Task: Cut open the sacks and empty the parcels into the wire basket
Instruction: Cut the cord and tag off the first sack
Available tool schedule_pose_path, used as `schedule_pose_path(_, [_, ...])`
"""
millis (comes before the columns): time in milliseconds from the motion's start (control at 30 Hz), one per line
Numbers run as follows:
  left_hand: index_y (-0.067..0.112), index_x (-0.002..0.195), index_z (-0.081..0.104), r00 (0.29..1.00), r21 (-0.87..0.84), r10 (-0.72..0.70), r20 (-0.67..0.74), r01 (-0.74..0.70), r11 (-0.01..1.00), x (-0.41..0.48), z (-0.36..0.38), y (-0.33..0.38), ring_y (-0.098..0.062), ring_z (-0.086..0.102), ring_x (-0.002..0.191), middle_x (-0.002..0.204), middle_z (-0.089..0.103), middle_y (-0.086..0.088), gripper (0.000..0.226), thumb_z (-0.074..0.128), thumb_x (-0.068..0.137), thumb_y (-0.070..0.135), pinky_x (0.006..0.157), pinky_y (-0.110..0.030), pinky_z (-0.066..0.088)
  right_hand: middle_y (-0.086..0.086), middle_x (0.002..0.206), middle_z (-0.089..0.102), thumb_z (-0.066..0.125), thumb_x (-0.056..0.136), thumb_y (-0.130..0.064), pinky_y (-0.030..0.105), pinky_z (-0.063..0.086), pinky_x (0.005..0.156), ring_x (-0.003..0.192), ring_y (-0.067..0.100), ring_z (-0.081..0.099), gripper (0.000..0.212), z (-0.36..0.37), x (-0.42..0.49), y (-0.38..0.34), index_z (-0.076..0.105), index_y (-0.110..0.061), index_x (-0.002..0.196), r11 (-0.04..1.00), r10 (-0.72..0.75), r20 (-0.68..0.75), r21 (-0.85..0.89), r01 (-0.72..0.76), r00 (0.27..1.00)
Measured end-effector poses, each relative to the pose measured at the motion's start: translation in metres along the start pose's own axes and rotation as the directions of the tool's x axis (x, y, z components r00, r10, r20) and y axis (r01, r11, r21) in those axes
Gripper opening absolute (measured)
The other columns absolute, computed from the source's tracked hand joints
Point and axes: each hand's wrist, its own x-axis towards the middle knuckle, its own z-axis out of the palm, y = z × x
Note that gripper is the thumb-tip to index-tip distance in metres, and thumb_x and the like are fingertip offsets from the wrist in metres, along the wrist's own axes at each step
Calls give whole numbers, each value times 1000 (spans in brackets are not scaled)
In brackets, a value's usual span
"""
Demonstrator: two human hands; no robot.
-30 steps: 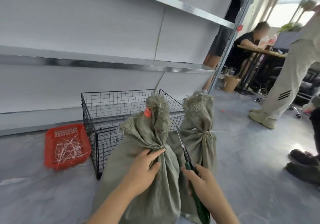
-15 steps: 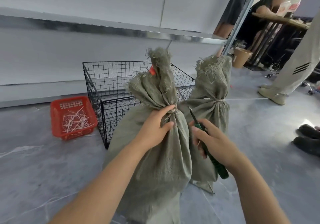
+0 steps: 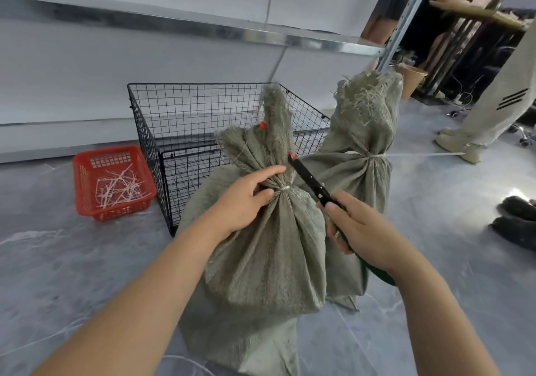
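Observation:
Two grey-green woven sacks stand on the floor, each tied at the neck with a pale zip tie. My left hand (image 3: 246,201) grips the neck of the near sack (image 3: 269,256) just at its tie. My right hand (image 3: 358,227) holds green-handled cutters (image 3: 311,179), blades pointing up-left beside that neck, tips close to the tie. The second sack (image 3: 364,155) stands right behind. The black wire basket (image 3: 162,143) sits behind the sacks, with no parcels showing inside.
A red plastic crate (image 3: 111,182) holding several cut zip ties lies left of the basket. Grey metal shelving (image 3: 203,30) runs along the back. At right stand a person's legs (image 3: 490,108) and dark shoes (image 3: 519,221); a table and brown bin sit beyond.
The view has come closer to the sacks. My right hand has raised the cutters up-left toward the near sack's tie. My left hand keeps its grip on the neck.

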Motion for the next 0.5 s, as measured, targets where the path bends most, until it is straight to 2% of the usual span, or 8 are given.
schedule_pose_path(67, [38, 119, 46, 1000, 57, -13, 24, 12, 998, -2, 4, 1, -18, 50, 115, 125, 55, 1, 40, 44, 95, 6, 101, -32, 36, -4, 69, 57, 36, 98, -27, 32, 42, 60, 53, 14, 50, 19, -2, 2, 6, 52, -28, 89, 999, -17, -24, -32, 17, 1000])
schedule_pose_path(200, [31, 94, 46, 999, 58, 11, 47, -14, 998, -3, 9, 6, -17, 48, 97, 107, 53, -1, 32, 42, 94, -1, 76, -22, 36, -1, 81, 60, 40, 97, -27, 28, 43, 58, 54, 13, 52, 14, 5, 5, 11, 55, -25, 95, 999, -22, -95, 36, 25, 995])
schedule_pose_path(267, [32, 85, 47, 999, 1, 31, 43, -31, 1000, -3, 10, 8, -16, 47, 93, 99, 53, -1, 35, 44, 93, -2, 76, -22, 35, -4, 79, 59, 51, 93, -26, 26, 44, 59, 57, 11, 52, 6, 13, 6, 12, 55, -23, 96, 997, -70, -173, 8, 73, 982])
schedule_pose_path(367, [26, 94, 49, 997, -50, 56, 46, -54, 997, -5, 12, 12, -12, 49, 92, 93, 52, 7, 21, 54, 90, 6, 85, -22, 38, -13, 74, 56, 67, 83, -25, 26, 42, 62, 61, 6, 51, 23, 30, 7, 16, 55, -24, 101, 994, -46, -252, 83, 69, 967])
schedule_pose_path(433, [25, 103, 47, 997, -25, 64, 33, -63, 998, -6, 13, 13, -6, 50, 93, 99, 52, 10, 21, 57, 89, 11, 85, -13, 37, -13, 73, 57, 70, 81, -23, 24, 41, 61, 59, 4, 49, 25, 37, 10, 16, 56, -24, 102, 984, 3, -310, 173, 53, 951])
schedule_pose_path(500, [27, 106, 46, 997, 11, 77, -10, -77, 997, -7, 15, 15, -2, 48, 90, 98, 51, 15, 22, 55, 91, 15, 76, 0, 34, -15, 71, 56, 68, 82, -18, 20, 40, 60, 57, -1, 48, 22, 40, 12, 15, 59, -26, 101, 972, 16, -338, 228, 65, 941])
